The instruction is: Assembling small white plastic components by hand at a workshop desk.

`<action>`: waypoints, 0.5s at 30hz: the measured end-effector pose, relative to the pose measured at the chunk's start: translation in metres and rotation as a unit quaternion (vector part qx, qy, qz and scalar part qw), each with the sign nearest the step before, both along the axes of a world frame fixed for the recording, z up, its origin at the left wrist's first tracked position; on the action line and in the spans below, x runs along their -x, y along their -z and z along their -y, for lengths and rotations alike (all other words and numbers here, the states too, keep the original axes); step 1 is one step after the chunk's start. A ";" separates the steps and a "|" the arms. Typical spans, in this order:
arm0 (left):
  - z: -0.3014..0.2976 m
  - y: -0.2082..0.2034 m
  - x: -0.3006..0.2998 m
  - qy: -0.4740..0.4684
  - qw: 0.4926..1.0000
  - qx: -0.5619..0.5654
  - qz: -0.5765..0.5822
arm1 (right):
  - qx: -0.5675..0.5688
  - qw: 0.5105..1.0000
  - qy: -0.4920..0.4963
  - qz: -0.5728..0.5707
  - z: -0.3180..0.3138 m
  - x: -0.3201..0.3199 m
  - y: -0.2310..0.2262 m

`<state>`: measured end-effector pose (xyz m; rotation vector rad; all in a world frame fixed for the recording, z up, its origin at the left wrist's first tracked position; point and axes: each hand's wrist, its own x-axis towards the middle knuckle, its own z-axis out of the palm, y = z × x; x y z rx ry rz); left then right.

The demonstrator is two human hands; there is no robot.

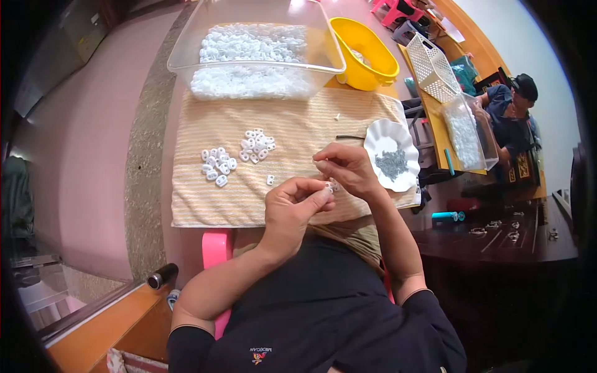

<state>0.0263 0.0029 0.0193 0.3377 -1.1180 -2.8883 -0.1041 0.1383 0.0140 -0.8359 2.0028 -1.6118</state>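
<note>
My left hand (295, 202) is closed in a pinch on a small white two-holed plastic piece (330, 186) above the front of the striped towel. Just beyond and to the right, my right hand (349, 170) has thumb and forefinger pressed together; whatever lies between them is too small to make out. A single white piece (270, 179) rests on the towel left of my hands. Farther left are two loose piles of such pieces, one nearer (217, 165) and one farther (257, 145). Beside my right hand, a white scalloped dish (379, 133) holds a heap of tiny grey parts (391, 163).
A clear bin (180, 62) of white pieces stands at the towel's (211, 205) far edge, next to a yellow tub (364, 78). A thin black stick (350, 137) lies by the dish. At right, a person (507, 109) sits behind another bin (463, 133) and a white basket (432, 68).
</note>
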 end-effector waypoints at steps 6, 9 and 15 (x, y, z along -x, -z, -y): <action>0.002 0.005 0.005 -0.011 1.000 -0.012 0.016 | 0.053 0.995 0.029 0.079 -0.015 -0.009 -0.004; 0.003 0.007 0.006 -0.014 1.000 -0.008 0.027 | 0.052 0.991 0.033 0.116 -0.023 -0.010 0.000; 0.005 0.011 0.010 -0.015 0.999 -0.017 0.036 | 0.088 0.985 0.031 0.144 -0.028 -0.013 0.004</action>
